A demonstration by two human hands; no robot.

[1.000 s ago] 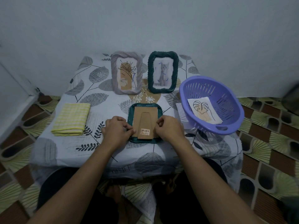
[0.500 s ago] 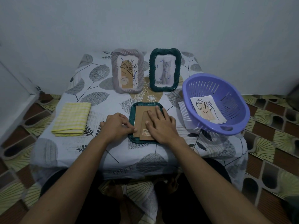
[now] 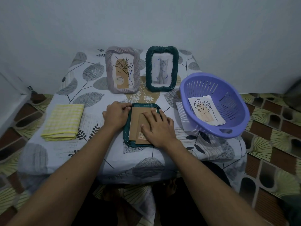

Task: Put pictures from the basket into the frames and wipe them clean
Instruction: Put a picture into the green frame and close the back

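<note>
- Head view: a dark green, rope-textured rectangular picture frame (image 3: 143,105) lies face down near the front middle of a table covered in a leaf-print cloth (image 3: 65,152).
- Its brown cardboard backing (image 3: 136,118) faces up, with a sliver of white paper showing along its left edge.
- The right hand (image 3: 158,128) lies flat on the backing, fingers straight and spread, pressing down and holding nothing.
- The left hand (image 3: 116,115) sits at the frame's upper left corner, fingers curled, gripping the rim there.
- A purple slotted plastic basket (image 3: 231,103) stands tilted at the right of the table, with a white sheet (image 3: 182,115) partly beneath it.
- Inside the basket lies a leaf line-drawing picture (image 3: 205,110).
- At the back stand a grey frame with a plant drawing (image 3: 109,70) and, just beside it, a dark green frame with a cat picture (image 3: 148,69).
- A folded yellow checked cloth (image 3: 63,122) lies at the left, well apart from the hands.
</note>
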